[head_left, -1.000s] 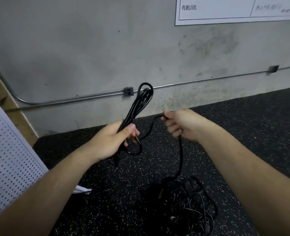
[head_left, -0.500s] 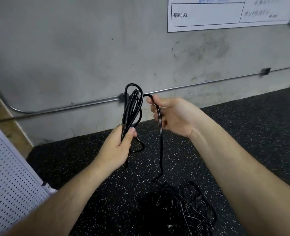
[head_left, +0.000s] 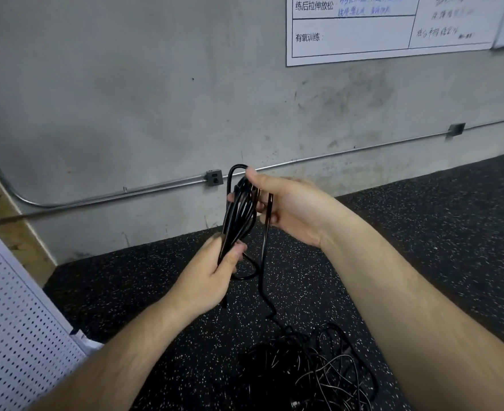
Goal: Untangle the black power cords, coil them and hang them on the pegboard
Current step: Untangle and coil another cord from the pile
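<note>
The half-made coil (head_left: 238, 216) of black power cord stands nearly upright between the hands. The left hand (head_left: 209, 280) grips its lower end, fingers curled round the strands, and the right hand (head_left: 292, 206) pinches the top loops under the thumb. From the right hand the loose strand (head_left: 263, 262) drops to the tangled pile (head_left: 310, 369) below. The pegboard (head_left: 10, 336) lies to the left, nearer the left hand.

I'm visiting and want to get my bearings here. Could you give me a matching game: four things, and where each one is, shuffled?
Things:
1 cord bundle
2 cord pile
3 pegboard
4 socket

Places:
A on the wall pipe
B at the left edge of the view
C held by the left hand and right hand
D on the floor

Pairs: 1-C; 2-D; 3-B; 4-A
</note>
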The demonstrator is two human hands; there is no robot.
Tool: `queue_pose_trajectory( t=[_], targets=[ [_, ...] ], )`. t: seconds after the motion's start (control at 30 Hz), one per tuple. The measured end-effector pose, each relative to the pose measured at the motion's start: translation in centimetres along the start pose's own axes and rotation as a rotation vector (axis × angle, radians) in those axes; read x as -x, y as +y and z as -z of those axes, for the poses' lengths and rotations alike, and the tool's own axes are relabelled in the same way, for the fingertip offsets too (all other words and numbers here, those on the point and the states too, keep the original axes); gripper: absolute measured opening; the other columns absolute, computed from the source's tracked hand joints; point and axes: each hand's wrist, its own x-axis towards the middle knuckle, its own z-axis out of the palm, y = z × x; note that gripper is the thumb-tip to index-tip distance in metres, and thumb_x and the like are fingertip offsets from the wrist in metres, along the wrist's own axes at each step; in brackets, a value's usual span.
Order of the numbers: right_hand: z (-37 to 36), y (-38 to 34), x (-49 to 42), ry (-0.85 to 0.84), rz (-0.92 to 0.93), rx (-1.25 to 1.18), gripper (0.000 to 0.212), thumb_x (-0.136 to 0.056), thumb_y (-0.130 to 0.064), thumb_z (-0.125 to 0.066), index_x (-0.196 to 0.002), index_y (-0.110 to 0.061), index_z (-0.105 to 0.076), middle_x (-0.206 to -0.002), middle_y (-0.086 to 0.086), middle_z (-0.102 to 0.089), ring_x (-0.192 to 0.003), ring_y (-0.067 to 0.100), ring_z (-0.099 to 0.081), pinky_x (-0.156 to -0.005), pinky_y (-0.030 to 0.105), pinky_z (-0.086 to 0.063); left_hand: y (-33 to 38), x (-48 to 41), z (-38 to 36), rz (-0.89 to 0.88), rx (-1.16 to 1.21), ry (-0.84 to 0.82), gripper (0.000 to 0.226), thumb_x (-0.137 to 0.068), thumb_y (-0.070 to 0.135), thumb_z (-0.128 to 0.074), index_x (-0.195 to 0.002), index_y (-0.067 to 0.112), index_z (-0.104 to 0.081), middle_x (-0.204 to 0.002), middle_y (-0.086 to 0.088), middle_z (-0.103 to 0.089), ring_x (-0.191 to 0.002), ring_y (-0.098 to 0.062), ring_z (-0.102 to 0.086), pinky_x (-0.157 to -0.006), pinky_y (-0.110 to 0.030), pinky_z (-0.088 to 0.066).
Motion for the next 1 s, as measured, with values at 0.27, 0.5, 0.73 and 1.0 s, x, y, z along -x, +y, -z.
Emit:
queue_pose_trajectory(
  t=[0.27,0.5,0.73,1.0],
  targets=[
    [-1.8,0.2,0.3,0.165,0.018,-0.174,0.003,-0.100,-0.010,-0.059,-0.100,-0.012,-0.061,-0.080,0.001,-0.072,-0.081,0.019,-0.071,-0.035,0.016,-0.032,0.2,0.1,-1.3,0.000,0.009,0.045,0.028,-0.097,0.048,-0.049,-0.114,0.035,-0.067,-0.143,0.016,-0.038,-0.130,0.008,-0.038,-0.121,-0.027,-0.027],
    [-1.7,0.3,-0.6,0.218,0.068,-0.146,0.020,-0.100,-0.006,-0.052,-0.083,-0.017,-0.055,-0.067,-0.005,-0.060,-0.057,0.009,-0.057,-0.041,0.018,-0.027,1.8,0.8,-1.2,-0.159,-0.069,0.297,0.028,-0.092,0.052,-0.057,-0.096,0.026,-0.068,-0.115,0.013,-0.049,-0.111,-0.009,-0.052,-0.100,-0.017,-0.038],
    [-1.5,0.2,-1.1,0.247,0.029,-0.329,0.010,-0.099,-0.005,-0.051,-0.091,-0.011,-0.054,-0.071,0.000,-0.057,-0.044,0.007,-0.052,-0.032,0.018,-0.024,3.7,0.7,-1.9,0.098,0.502,-0.047,0.048,-0.071,0.023,-0.091,-0.102,0.018,-0.055,-0.100,-0.008,-0.077,-0.102,-0.030,-0.074,-0.091,-0.047,-0.057],
    [-0.7,-0.2,-1.1,0.198,-0.104,-0.358,0.018,-0.096,-0.003,-0.039,-0.084,-0.016,-0.044,-0.065,-0.004,-0.049,-0.041,0.007,-0.046,-0.031,0.017,-0.020,2.9,1.1,-4.0,0.192,0.437,-0.363,0.012,-0.090,0.017,-0.075,-0.096,0.008,-0.070,-0.086,-0.011,-0.078,-0.090,-0.022,-0.075,-0.086,-0.024,-0.055]
  ],
)
